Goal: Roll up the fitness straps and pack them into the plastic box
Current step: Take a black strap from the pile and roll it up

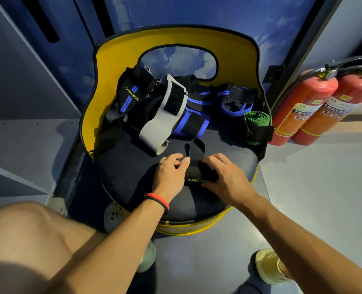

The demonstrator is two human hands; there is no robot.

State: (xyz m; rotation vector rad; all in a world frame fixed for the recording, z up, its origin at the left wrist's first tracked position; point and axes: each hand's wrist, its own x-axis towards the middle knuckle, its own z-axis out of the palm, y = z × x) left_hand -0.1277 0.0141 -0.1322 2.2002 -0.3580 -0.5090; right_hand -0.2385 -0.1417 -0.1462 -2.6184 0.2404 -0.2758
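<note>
Yellow-backed chair holds black, grey, blue-striped and green straps beside two red extinguishers.

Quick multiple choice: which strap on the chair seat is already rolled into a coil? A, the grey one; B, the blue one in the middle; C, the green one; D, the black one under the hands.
C: the green strap sits as a tight coil at the seat's right edge, while the black strap between the left hand and right hand is only partly rolled.

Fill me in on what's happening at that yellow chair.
A person is working a black strap on the seat of the yellow chair, left hand and right hand pressing on either side of it. Behind it lies a heap of unrolled straps, with one rolled green strap at the right. No plastic box is in view.
</note>
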